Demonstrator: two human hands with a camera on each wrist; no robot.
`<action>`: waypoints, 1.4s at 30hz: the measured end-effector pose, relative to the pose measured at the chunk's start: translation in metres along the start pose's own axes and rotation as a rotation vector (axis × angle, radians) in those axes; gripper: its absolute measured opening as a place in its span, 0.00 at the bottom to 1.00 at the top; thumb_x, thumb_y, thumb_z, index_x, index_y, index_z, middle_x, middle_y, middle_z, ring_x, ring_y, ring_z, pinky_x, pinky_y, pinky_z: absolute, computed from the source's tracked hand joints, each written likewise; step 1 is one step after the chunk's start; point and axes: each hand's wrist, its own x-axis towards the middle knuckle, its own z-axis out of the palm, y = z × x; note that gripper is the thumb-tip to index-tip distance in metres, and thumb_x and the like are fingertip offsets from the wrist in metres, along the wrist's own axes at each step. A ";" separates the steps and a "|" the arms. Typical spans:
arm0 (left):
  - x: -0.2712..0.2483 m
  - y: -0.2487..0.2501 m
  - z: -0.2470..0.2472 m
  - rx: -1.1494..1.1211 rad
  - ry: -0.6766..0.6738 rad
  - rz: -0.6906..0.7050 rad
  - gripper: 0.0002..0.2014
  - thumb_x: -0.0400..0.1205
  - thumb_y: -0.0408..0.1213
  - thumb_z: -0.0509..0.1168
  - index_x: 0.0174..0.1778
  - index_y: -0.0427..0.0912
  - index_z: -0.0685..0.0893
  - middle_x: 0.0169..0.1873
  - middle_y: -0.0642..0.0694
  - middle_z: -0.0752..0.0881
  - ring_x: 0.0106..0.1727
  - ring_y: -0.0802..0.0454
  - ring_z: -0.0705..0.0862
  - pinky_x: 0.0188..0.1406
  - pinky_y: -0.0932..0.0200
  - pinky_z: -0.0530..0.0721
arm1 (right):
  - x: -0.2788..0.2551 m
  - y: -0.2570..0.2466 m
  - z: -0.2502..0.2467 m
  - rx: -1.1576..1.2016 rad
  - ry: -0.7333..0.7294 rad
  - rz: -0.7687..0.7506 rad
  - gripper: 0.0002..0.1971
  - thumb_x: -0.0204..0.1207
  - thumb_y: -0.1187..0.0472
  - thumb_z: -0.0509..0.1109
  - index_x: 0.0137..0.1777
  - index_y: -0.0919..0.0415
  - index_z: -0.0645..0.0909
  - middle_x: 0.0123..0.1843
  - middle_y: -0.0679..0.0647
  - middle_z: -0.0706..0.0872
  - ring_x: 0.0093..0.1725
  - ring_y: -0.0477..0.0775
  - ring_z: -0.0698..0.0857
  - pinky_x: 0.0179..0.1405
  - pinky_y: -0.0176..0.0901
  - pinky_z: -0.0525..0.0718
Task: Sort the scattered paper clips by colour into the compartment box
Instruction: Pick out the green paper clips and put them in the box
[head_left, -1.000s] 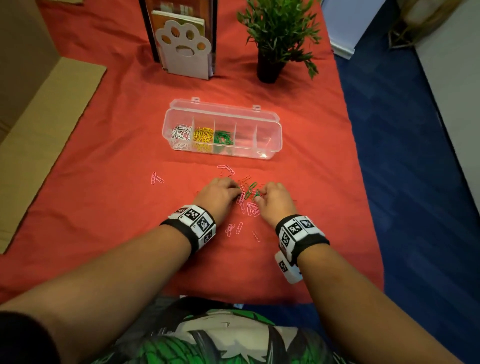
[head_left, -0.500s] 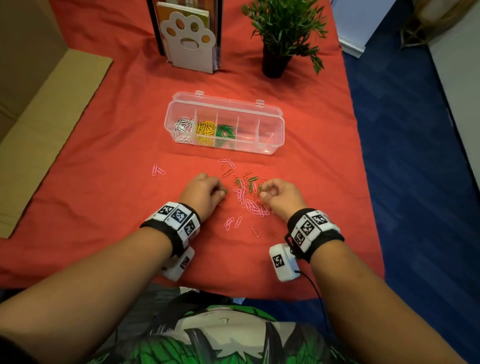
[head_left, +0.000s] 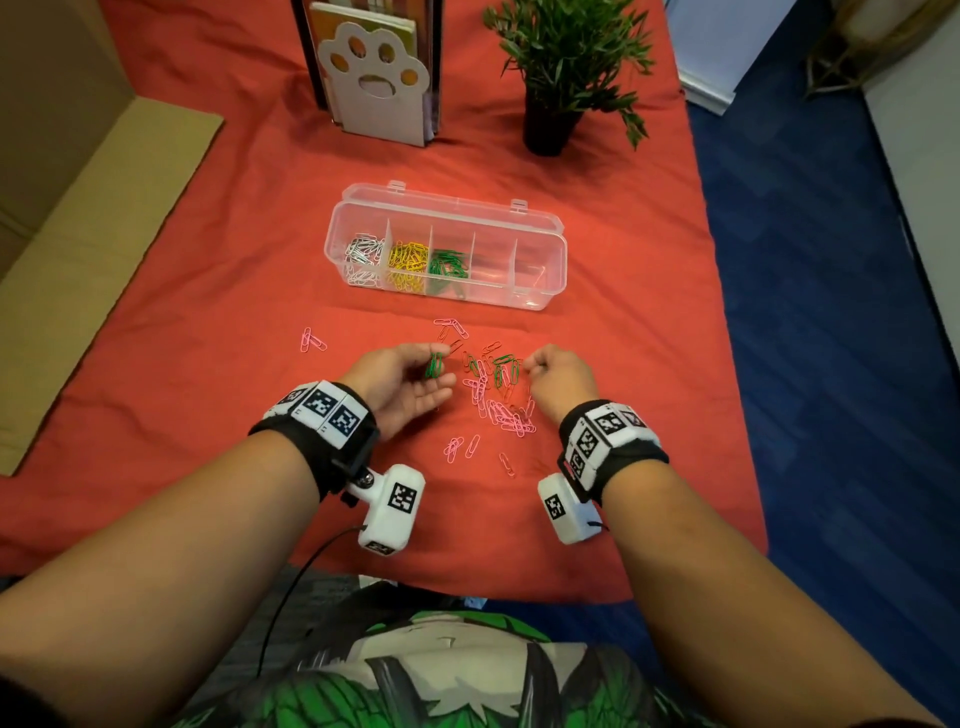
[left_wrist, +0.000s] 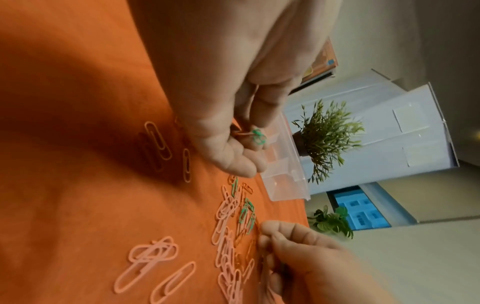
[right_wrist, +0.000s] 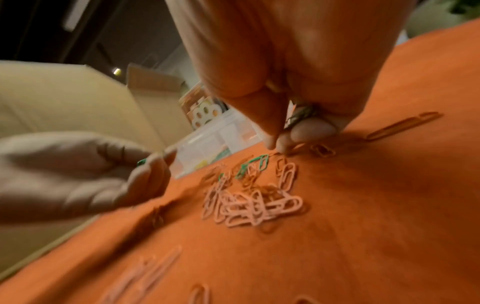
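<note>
A clear compartment box (head_left: 540, 244) lies open on the red cloth, with white clips (head_left: 362, 254), yellow clips (head_left: 408, 260) and green clips (head_left: 448, 265) in its three left compartments. Scattered pink clips (head_left: 501, 413) and green clips (head_left: 506, 366) lie in front of it. My left hand (head_left: 439, 371) is turned palm up just left of the pile and holds a few green clips (head_left: 435, 364) in its curled fingers. My right hand (head_left: 527, 366) is curled at the pile's right edge. Its thumb and forefinger (right_wrist: 271, 142) pinch at a clip on the cloth, and more green clips (right_wrist: 302, 115) are tucked under its fingers.
A paw-print book stand (head_left: 374, 88) and a potted plant (head_left: 561, 62) stand behind the box. Flat cardboard (head_left: 78, 234) lies at the left. Two pink clips (head_left: 311, 340) lie apart to the left. The cloth drops to blue floor (head_left: 831, 364) on the right.
My left hand has lifted off the cloth and turned palm up with green clips in it. My right hand has stayed at the pile's right edge.
</note>
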 end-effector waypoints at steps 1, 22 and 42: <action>0.000 0.001 0.000 -0.035 -0.005 -0.027 0.14 0.82 0.33 0.50 0.44 0.42 0.82 0.34 0.47 0.79 0.32 0.54 0.86 0.37 0.60 0.86 | 0.001 -0.001 0.002 -0.103 0.035 -0.029 0.10 0.76 0.67 0.59 0.50 0.65 0.82 0.51 0.62 0.85 0.54 0.61 0.82 0.54 0.45 0.77; 0.026 -0.007 0.025 1.534 0.148 0.578 0.11 0.76 0.38 0.68 0.54 0.42 0.86 0.49 0.38 0.81 0.52 0.41 0.82 0.50 0.58 0.75 | 0.019 -0.017 -0.003 0.549 -0.148 0.151 0.14 0.76 0.73 0.56 0.39 0.54 0.74 0.33 0.52 0.77 0.29 0.47 0.76 0.30 0.39 0.75; 0.018 -0.005 0.009 1.592 0.211 0.526 0.10 0.74 0.39 0.69 0.49 0.41 0.86 0.50 0.39 0.82 0.52 0.40 0.82 0.53 0.54 0.80 | 0.017 -0.008 0.020 -0.223 0.015 -0.378 0.11 0.70 0.75 0.61 0.49 0.64 0.78 0.50 0.62 0.75 0.52 0.63 0.79 0.52 0.46 0.77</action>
